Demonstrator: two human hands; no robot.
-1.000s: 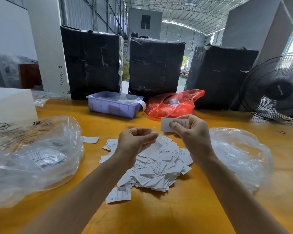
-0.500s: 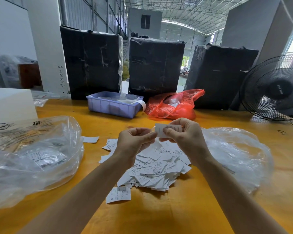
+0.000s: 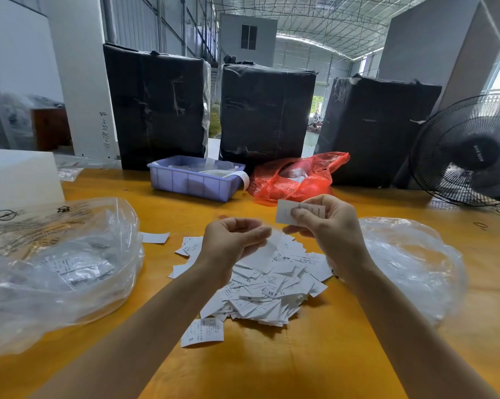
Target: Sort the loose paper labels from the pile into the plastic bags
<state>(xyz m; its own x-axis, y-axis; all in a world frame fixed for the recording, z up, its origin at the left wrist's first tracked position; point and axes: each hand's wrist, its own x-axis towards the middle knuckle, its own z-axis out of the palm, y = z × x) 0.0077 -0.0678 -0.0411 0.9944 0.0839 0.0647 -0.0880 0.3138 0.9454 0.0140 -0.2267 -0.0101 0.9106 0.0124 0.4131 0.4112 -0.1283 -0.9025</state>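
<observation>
While the right hand [image 3: 329, 226] pinches one paper label [image 3: 299, 212] up over the pile of labels [image 3: 269, 280], long side running left-right and roughly level, the left hand [image 3: 234, 240] hangs beside it, fingers loosely curled, holding nothing. Clear plastic bags sit on the yellow worktop [image 3: 272, 364] either side: left bag [image 3: 56, 269], right bag [image 3: 410, 266].

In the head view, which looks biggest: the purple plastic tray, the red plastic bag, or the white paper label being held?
1. Purple plastic tray and red plastic bag: look alike.
2. White paper label: smallest.
</observation>
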